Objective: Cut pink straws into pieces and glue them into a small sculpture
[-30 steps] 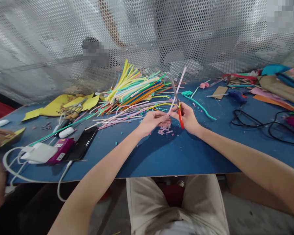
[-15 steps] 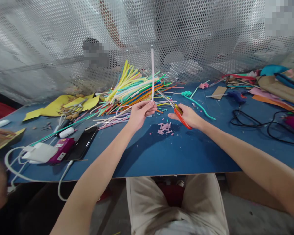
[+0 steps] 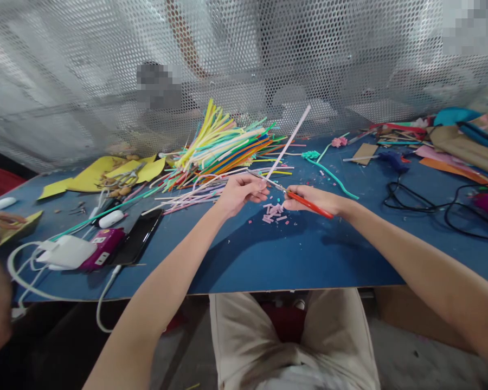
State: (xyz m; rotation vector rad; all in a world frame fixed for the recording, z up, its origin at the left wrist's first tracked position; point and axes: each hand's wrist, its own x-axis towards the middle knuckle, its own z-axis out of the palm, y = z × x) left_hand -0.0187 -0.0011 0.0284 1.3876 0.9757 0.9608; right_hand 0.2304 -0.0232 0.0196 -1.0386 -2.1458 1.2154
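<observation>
My left hand (image 3: pixel 243 194) pinches the lower end of a pale pink pipe cleaner (image 3: pixel 289 140), which leans up and to the right. My right hand (image 3: pixel 315 200) is wrapped around the handles of red-handled scissors (image 3: pixel 309 205). The blades point left and cross the pipe cleaner just above my left fingertips; whether they bite into it I cannot tell. Beneath the hands lies a small pile of short pink cut pieces (image 3: pixel 274 212). Behind my left hand a large bundle of coloured pipe cleaners (image 3: pixel 223 146) rests on the blue table (image 3: pixel 244 260).
To the left are a black phone (image 3: pixel 140 238), a purple power strip (image 3: pixel 102 249), white cables and yellow paper (image 3: pixel 85 176). Another person's hand (image 3: pixel 2 219) is at the far left. A turquoise twisted stem (image 3: pixel 333 176) and black cable (image 3: pixel 415 203) lie right. Perforated metal (image 3: pixel 309 32) stands behind.
The pipe cleaner has tipped from upright to leaning right. My right hand has brought the scissors lower, their blades now against the pipe cleaner near my left fingers.
</observation>
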